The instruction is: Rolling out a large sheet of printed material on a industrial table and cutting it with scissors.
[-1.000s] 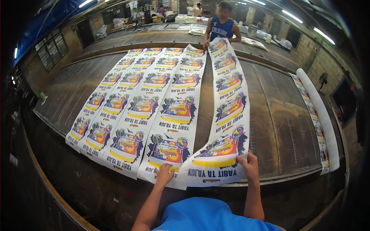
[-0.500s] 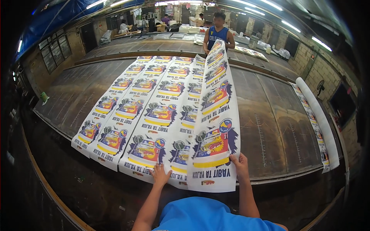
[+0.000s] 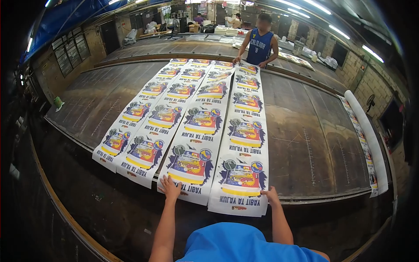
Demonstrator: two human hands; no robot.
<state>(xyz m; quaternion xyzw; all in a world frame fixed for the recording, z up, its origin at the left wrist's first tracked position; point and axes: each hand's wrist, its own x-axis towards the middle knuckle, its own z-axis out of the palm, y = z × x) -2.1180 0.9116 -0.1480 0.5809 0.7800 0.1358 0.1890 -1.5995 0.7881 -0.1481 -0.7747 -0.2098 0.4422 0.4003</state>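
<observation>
Four long white printed strips lie side by side along a dark wooden table [image 3: 314,144], each with a row of colourful emblems. My left hand [image 3: 169,187] lies flat with fingers spread on the near end of the third strip [image 3: 196,144]. My right hand [image 3: 271,195] grips the near right corner of the rightmost strip [image 3: 242,148], which lies flat and hangs slightly over the table's front edge. At the far end a person in a blue sleeveless shirt [image 3: 261,46] holds the same strip's other end.
A white roll with a printed strip [image 3: 369,144] lies along the table's right side. Another long table [image 3: 183,43] stands behind, with stacks of sheets and more people beyond. A dark floor strip runs along the front edge.
The rightmost strip, lifted and tilted before, has come down flat beside the third strip. My hands moved down to the table's front edge, and my left hand spread out flat.
</observation>
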